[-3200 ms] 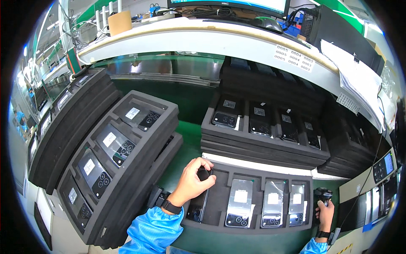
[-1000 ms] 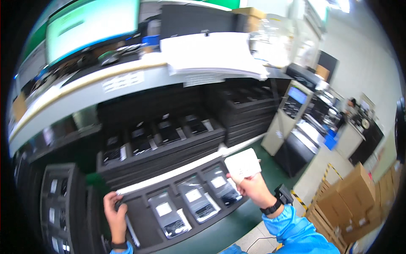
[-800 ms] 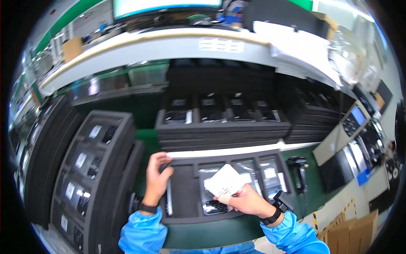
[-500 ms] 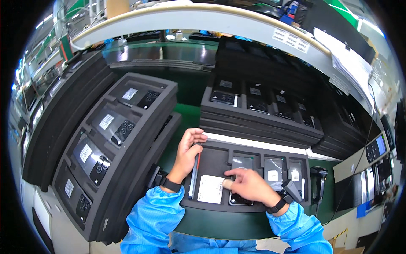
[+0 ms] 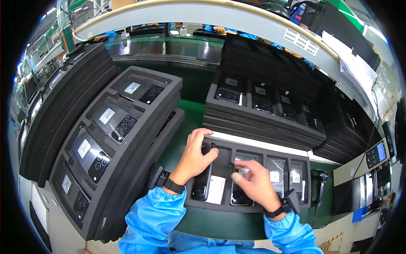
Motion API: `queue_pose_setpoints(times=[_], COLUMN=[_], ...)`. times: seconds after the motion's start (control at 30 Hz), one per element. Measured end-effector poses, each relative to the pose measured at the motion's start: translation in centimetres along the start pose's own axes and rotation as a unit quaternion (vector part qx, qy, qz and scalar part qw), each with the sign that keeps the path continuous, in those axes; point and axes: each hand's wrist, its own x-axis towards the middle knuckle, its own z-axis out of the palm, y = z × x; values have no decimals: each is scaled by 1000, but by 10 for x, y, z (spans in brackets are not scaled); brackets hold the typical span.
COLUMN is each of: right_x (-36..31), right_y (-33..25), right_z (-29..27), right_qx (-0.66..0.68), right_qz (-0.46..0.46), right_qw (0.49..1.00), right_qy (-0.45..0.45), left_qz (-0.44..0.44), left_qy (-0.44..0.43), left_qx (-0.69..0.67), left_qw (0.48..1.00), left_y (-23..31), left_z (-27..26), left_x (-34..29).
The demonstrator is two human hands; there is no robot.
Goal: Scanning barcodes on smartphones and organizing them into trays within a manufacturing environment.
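Before me lies a black foam tray point(image 5: 258, 207) with smartphones in its compartments. My left hand point(image 5: 195, 155) grips a dark smartphone point(image 5: 202, 183) by its upper end, thumb on one side. This phone is tilted within the leftmost compartment, partly covering a white paper label point(image 5: 217, 189) there. Over the second compartment hovers my right hand point(image 5: 256, 183), thumb and forefinger apart with nothing visible between them. Beneath it is another smartphone point(image 5: 241, 197), partly hidden by the hand. Two more phones, a labelled one point(image 5: 275, 174) and one at the right end point(image 5: 297, 180), lie beyond.
Stacked foam trays with phones stand at left point(image 5: 148, 122) and at the back right point(image 5: 266, 120). A black handheld scanner point(image 5: 318, 186) rests right of the tray, beside a beige machine point(image 5: 359, 169) with a small screen. A cable hangs down there. A shelf point(image 5: 203, 15) spans the far side.
The phone in my left hand has turned from nearly edge-on to a flatter tilt, now covering part of the paper label. My right hand has shifted slightly right, away from the label.
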Motion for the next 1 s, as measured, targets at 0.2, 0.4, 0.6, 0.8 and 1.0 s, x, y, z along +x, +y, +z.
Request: queue_pose_setpoints(times=[0.2,0.4,0.6,0.8,1.0], right_x=[-64,-148,-165,-156,-167], right_y=[73,127,141,135,129], right_z=[-64,-111,-106,-133,-181], right_qx=[28,-182,-177,-16,406], right_qz=[98,207,283,358,282], right_qw=[964,898,888,872,853], right_qy=[244,342,316,334,166], left_qz=[8,7,-177,-192,-419], left_qy=[-64,-67,15,3,4], left_qx=[254,198,169,273,-159], left_qw=[965,978,969,943,894], left_y=[13,19,51,67,86], left_z=[5,5,-14,-28,-67], left_x=[-5,2,-60,-117,-76])
